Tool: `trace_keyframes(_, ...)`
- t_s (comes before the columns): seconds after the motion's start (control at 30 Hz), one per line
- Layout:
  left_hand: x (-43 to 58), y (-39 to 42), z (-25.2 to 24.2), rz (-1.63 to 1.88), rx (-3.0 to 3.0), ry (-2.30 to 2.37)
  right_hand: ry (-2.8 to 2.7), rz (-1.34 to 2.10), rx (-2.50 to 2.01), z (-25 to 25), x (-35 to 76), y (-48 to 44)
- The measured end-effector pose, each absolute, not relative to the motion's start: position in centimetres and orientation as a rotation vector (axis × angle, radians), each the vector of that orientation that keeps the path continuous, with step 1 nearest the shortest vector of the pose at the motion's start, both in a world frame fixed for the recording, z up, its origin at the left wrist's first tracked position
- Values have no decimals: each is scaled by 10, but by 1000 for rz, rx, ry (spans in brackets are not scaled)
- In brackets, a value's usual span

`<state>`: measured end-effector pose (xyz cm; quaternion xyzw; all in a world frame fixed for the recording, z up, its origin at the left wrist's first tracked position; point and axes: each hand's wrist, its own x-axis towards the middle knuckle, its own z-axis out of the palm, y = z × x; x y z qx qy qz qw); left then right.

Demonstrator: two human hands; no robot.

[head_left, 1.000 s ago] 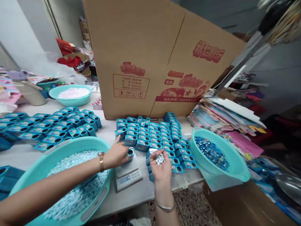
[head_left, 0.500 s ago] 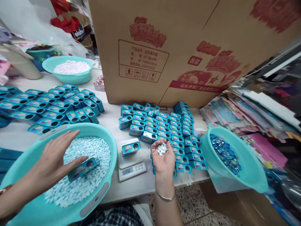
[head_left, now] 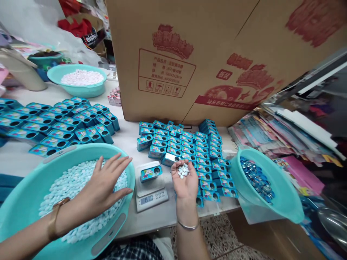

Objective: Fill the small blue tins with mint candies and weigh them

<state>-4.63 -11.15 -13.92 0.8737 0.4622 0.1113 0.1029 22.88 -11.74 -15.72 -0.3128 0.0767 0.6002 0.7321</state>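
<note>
My left hand [head_left: 104, 184] lies flat with fingers spread over the pale blue tablets [head_left: 62, 184] in the big teal basin [head_left: 67, 150]; nothing shows in it. My right hand [head_left: 185, 184] is palm up beside the scale, cupping a small heap of white tablets [head_left: 183, 170]. A small white scale [head_left: 150, 193] stands between my hands, its display lit. One blue tin [head_left: 151, 172] with a round hole rests on its platform. Several open blue tins [head_left: 189, 150] are packed in rows just beyond my right hand.
A second block of blue tins [head_left: 54, 122] fills the left of the table. A teal basin [head_left: 271, 213] of shiny blue caps hangs over the right edge. A large cardboard box [head_left: 203, 54] walls the back. A bowl [head_left: 78, 90] of white tablets sits far left; printed sheets [head_left: 271, 133] are stacked right.
My left hand left the tin on the scale, swung into the basin, and now lies nearer the scale. A second tin under it half a second ago is out of sight. My right hand barely moved.
</note>
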Motion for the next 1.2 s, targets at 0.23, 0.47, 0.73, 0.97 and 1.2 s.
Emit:
trace_keyframes(0.23, 3, -103, -120, 363, 2645, 1261, 216, 1334, -654, -157, 227, -123)
trace_keyframes(0.47, 23, -89, -157, 64, 2627, 1281, 342, 1283, -638, -172, 222, -131)
trace_keyframes(0.73, 47, -90, -111, 506, 2477, 1022, 338, 1228, -608, -178, 214, -131)
trace_keyframes(0.97, 73, -83, -81, 178, 2717, 910, 460, 1280, -460, -180, 200, -119)
trace_keyframes(1.2, 81, -75, -70, 62, 2782, 954, 510, 1282, -391, -174, 200, -111)
